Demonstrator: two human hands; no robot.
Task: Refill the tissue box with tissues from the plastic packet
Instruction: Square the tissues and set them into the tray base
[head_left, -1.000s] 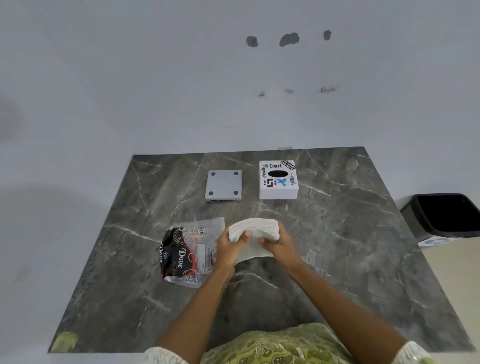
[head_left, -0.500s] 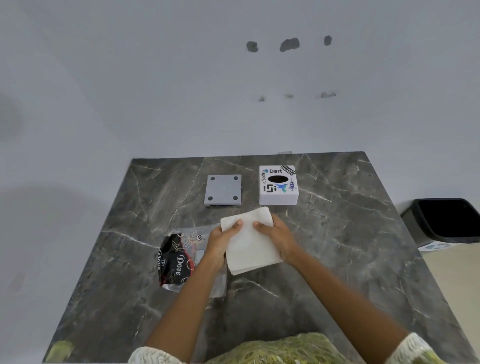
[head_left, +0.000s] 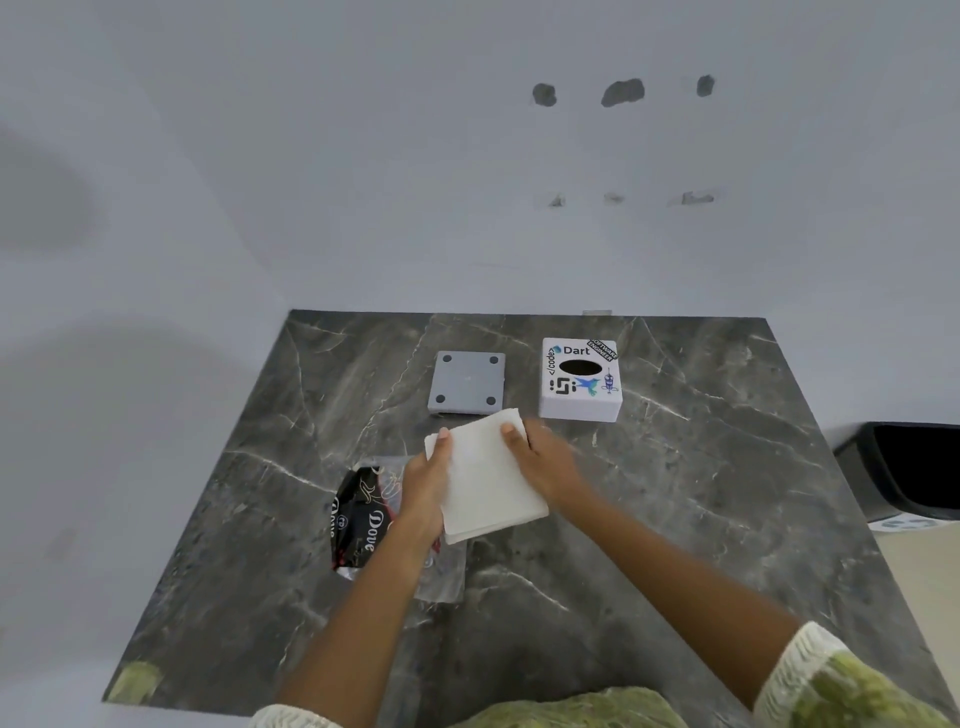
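Observation:
A stack of white tissues (head_left: 485, 478) is held flat above the table between both hands. My left hand (head_left: 427, 486) grips its left edge, thumb on top. My right hand (head_left: 548, 460) grips its right edge. The plastic packet (head_left: 363, 514), black and clear with "Dove" printed on it, lies on the table under my left wrist, partly hidden. The white tissue box (head_left: 580, 382) with stickers and a dark oval slot stands at the back, beyond my right hand. Left of it lies the box's grey base plate (head_left: 467, 383), with four dark round feet.
The dark marble table (head_left: 701, 493) reaches to a white wall at the back. A black bin (head_left: 906, 470) stands on the floor past the table's right edge. Green patterned clothing shows at the bottom of the view.
The tissue stack has been turned from edge-up to lying flat and has moved away from me toward the base plate and box. Both hands kept their hold.

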